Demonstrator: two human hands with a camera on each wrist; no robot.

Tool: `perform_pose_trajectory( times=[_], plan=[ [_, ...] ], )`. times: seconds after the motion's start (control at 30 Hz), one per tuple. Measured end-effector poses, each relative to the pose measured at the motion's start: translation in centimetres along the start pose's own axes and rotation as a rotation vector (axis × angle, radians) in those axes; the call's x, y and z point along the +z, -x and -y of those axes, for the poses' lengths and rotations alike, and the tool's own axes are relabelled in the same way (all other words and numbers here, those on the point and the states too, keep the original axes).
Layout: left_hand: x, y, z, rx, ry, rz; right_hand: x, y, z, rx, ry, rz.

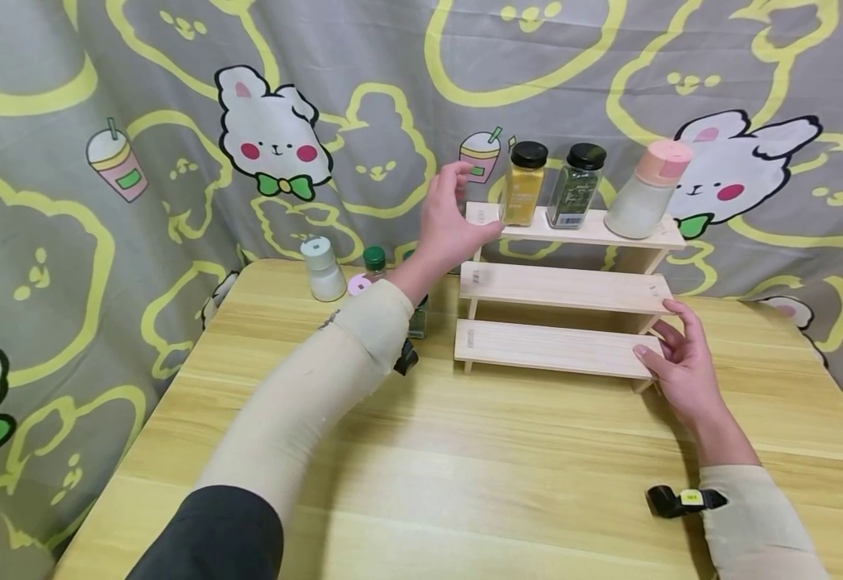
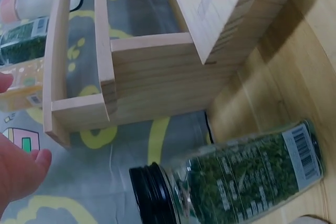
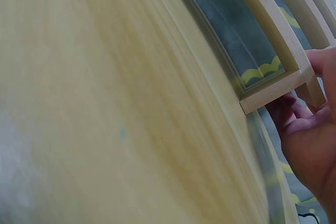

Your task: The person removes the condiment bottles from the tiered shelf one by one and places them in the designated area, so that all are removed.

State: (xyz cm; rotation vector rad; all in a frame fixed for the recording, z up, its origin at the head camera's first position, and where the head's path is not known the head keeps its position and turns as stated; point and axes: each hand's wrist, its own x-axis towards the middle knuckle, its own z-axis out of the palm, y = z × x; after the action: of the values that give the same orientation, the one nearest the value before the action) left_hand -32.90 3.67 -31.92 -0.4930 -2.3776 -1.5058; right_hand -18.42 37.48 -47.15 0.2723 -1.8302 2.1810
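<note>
A three-tier wooden rack (image 1: pixel 562 287) stands on the table. On its top board are a jar of yellow spice (image 1: pixel 522 189) with a black cap, a jar of dried green herbs (image 1: pixel 573 193), and a pink-capped shaker (image 1: pixel 642 197) with white contents. My left hand (image 1: pixel 453 216) is beside the yellow jar at the board's left end, thumb and fingers spread apart with nothing between them. The thumb tip is close to the jar's base; whether it touches I cannot tell. My right hand (image 1: pixel 685 370) grips the rack's right end, thumb on the lowest board, fingers round the side.
Left of the rack, a white-capped shaker (image 1: pixel 323 270) and a green-capped jar (image 1: pixel 373 259) stand near the table's back edge. Another herb jar (image 2: pixel 247 177) with a black cap is partly behind my left forearm. A patterned curtain (image 1: pixel 363 48) hangs behind the table (image 1: pixel 493 467).
</note>
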Motion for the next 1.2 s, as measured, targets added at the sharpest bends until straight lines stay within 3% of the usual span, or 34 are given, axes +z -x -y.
perform_pose_trajectory(
  times=[0.4,0.77,1.2],
  plan=[
    [2.0,-1.1,-0.7,-0.002,-0.038,0.036,-0.1,0.1,0.1,0.006,-0.008,0.0],
    [3.6,-1.6,-0.9,0.006,0.006,0.041,0.1,-0.1,0.1,0.003,0.009,-0.006],
    [5.0,-1.9,-1.4,0.034,-0.014,-0.014,0.0,-0.1,0.0,0.005,0.008,-0.001]
  ],
)
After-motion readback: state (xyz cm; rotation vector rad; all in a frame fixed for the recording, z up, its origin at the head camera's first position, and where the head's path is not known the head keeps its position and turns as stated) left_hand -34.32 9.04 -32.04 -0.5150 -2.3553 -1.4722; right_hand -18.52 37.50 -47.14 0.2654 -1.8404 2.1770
